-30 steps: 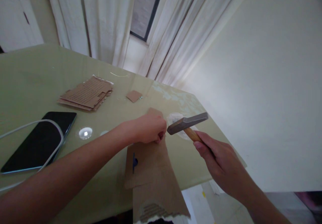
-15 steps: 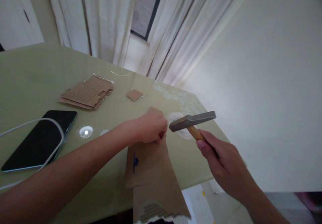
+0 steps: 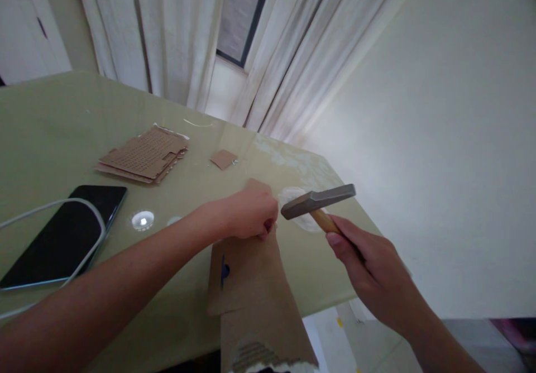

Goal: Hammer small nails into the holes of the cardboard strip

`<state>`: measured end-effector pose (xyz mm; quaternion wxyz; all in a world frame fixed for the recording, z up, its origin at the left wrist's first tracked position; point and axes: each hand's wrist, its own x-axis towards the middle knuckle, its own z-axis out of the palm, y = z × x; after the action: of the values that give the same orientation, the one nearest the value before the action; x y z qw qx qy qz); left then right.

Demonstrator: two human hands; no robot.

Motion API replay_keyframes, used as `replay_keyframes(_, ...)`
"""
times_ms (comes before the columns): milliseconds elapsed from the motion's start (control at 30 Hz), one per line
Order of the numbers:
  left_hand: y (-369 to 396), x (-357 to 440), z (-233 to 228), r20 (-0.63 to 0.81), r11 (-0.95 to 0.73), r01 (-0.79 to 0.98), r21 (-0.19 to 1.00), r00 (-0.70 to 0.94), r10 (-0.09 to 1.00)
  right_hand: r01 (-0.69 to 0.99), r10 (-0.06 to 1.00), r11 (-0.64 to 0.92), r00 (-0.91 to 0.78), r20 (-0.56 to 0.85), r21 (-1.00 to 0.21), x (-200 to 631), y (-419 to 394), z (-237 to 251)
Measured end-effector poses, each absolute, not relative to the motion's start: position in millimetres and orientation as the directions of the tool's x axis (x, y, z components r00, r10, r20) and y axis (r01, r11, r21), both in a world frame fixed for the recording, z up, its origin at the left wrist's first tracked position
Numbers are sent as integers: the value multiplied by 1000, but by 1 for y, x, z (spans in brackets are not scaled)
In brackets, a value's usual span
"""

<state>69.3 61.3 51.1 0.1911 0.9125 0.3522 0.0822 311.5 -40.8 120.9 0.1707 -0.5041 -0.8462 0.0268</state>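
In my right hand point(image 3: 368, 272) is a hammer point(image 3: 320, 199), gripped by its wooden handle. Its grey metal head lies level, just right of my left hand and a little apart from it. My left hand point(image 3: 255, 212) is closed in a fist or pinch on top of a brown cardboard piece point(image 3: 259, 289). Whatever its fingers hold, if anything, is hidden. The cardboard runs past the table's near edge, where its end is torn and shows ridges. A dark blue slot-shaped mark is on its left side.
A tablet point(image 3: 62, 239) lies on the left of the table point(image 3: 159, 317), with a white cable point(image 3: 98, 216) across it. Farther back are a stack of cardboard pieces point(image 3: 144, 155) and a small cardboard square point(image 3: 223, 159). A white wall point(image 3: 452, 155) rises on the right.
The hammer head has shifted very slightly left. Both hands and the cardboard otherwise stay as they were; the view has moved a little.
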Motion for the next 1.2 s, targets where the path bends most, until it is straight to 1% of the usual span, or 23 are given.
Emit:
replay_keyframes(67,61,69,51,19,-684,607,405,742,670,846,863,487,-428,270,-218,311,-41,120)
replay_keyframes(100,61,69,51,30,-690,602,403,744,667,843,862,493,-440,253,-216,311,-40,117)
replay_keyframes(200,60,71,55,64,-707,593,386,747,662,822,847,531,-512,144,-203,315,-38,103)
replay_keyframes(267,60,72,58,78,-716,590,374,749,658,807,831,555,-548,95,-201,318,-37,97)
replay_keyframes(333,60,72,58,80,-717,587,376,750,657,803,829,558,-549,107,-211,319,-38,98)
replay_keyframes(500,62,70,52,34,-684,599,416,741,670,828,861,499,-439,259,-256,313,-42,116)
replay_keyframes(533,62,70,51,28,-678,601,424,739,673,833,867,486,-421,267,-265,311,-42,118)
replay_keyframes(600,62,70,51,37,-682,595,425,741,670,835,873,481,-429,231,-269,310,-41,116)
replay_keyframes(700,61,72,54,76,-706,596,383,741,667,819,854,519,-504,128,-245,312,-38,106)
replay_keyframes(767,61,73,55,88,-716,594,366,744,662,809,841,539,-531,102,-236,315,-38,100)
replay_keyframes(833,61,73,55,84,-720,585,373,752,654,812,846,533,-521,114,-239,316,-38,100)
replay_keyframes(1000,62,72,52,57,-688,606,400,733,678,827,856,510,-462,232,-237,312,-39,110)
replay_keyframes(1100,61,71,52,31,-671,612,420,729,684,823,852,520,-480,210,-229,308,-38,110)
replay_keyframes(1200,60,71,55,26,-669,626,400,722,691,811,845,535,-507,173,-238,307,-38,106)
